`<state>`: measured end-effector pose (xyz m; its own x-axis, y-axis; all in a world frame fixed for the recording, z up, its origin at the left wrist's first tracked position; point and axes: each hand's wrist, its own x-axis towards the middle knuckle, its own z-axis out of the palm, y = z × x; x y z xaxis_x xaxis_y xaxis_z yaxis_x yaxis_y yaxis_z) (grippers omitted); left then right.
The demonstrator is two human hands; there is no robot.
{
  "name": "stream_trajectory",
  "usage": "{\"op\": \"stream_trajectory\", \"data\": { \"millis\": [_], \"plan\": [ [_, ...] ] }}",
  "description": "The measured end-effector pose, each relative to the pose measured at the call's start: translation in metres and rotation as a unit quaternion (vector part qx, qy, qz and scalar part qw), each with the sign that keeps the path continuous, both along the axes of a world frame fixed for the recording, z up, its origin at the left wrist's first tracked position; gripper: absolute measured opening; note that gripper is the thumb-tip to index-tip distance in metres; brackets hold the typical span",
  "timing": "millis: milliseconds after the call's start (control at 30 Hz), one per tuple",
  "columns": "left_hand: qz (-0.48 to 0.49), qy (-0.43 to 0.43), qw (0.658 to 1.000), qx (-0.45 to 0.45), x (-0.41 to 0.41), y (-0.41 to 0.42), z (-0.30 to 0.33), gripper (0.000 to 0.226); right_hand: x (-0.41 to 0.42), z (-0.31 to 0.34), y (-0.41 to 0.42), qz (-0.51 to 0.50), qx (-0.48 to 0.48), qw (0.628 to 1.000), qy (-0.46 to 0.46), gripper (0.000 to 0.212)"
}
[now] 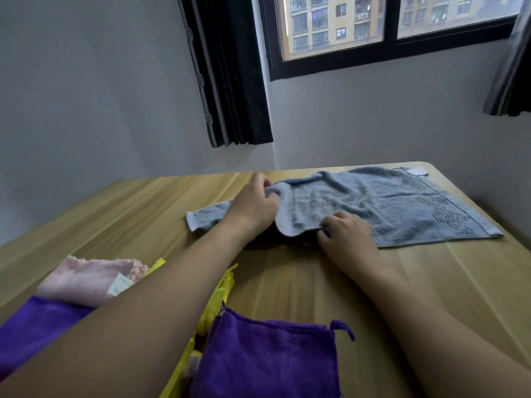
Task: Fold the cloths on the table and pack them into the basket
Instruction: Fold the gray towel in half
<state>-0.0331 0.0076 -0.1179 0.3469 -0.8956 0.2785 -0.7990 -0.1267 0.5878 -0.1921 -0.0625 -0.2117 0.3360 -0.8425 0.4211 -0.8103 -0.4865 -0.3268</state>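
Purple cloth [267,360] lowest in frame; above it, left hand [253,208] and right hand [347,234] each pinch the grey towel's [402,208] left fold, long axis running rightward.

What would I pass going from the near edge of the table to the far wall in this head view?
Purple cloth → right hand → left hand → blue-grey towel → white label at its far corner → window.

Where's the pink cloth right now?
Head view, lower left: the pink cloth lies on a purple cloth, just left of the left forearm, nearer the camera than the grey towel.
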Motion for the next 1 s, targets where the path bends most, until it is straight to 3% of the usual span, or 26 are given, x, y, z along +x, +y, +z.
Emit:
{"op": "stream_trajectory", "data": {
  "millis": [67,100,167,233,300,400,533,600,700,767,900,1000],
  "plan": [
    [-0.032,-0.030,0.998,0.046,-0.009,0.005,0.015,0.034,-0.005,0.000,-0.004,-0.025,-0.031,0.999,-0.028,0.023],
    [-0.041,-0.084,0.994,0.054,-0.012,0.006,0.019,0.040,-0.005,0.000,-0.005,-0.032,-0.041,0.997,-0.061,0.022],
    [-0.060,-0.209,0.975,0.037,-0.016,0.009,0.020,0.036,-0.004,0.005,-0.004,-0.026,-0.007,0.981,-0.191,0.022],
    [-0.053,-0.234,0.971,-0.002,-0.015,0.010,0.019,0.024,-0.002,0.015,-0.003,0.009,0.061,0.943,-0.328,0.020],
    [0.000,-0.164,0.986,-0.038,-0.011,0.011,0.024,0.016,-0.004,0.026,-0.002,0.045,0.069,0.916,-0.393,0.016],
    [0.118,0.041,0.991,-0.052,0.003,0.011,0.041,0.028,-0.012,0.039,0.004,0.078,-0.022,0.939,-0.334,0.014],
    [0.192,0.284,0.937,-0.068,0.014,0.011,0.057,0.039,-0.021,0.027,0.003,0.061,-0.106,0.978,-0.167,0.011],
    [0.174,0.371,0.908,-0.088,0.013,0.012,0.067,0.043,-0.028,0.021,-0.003,0.008,-0.075,0.985,-0.153,0.018],
    [0.137,0.487,0.852,-0.135,0.012,0.016,0.095,0.031,-0.034,0.034,-0.007,-0.060,-0.032,0.984,-0.164,0.023],
    [0.080,0.516,0.839,-0.153,0.008,0.020,0.119,0.025,-0.032,0.063,-0.004,-0.067,-0.026,0.982,-0.174,0.022],
    [0.041,0.458,0.870,-0.176,-0.004,0.035,0.163,0.037,-0.015,0.162,0.009,-0.035,0.000,0.970,-0.241,0.031],
    [0.054,0.414,0.873,-0.254,-0.005,0.056,0.203,0.035,-0.008,0.241,0.029,0.042,0.114,0.935,-0.332,0.030]
  ]
}}
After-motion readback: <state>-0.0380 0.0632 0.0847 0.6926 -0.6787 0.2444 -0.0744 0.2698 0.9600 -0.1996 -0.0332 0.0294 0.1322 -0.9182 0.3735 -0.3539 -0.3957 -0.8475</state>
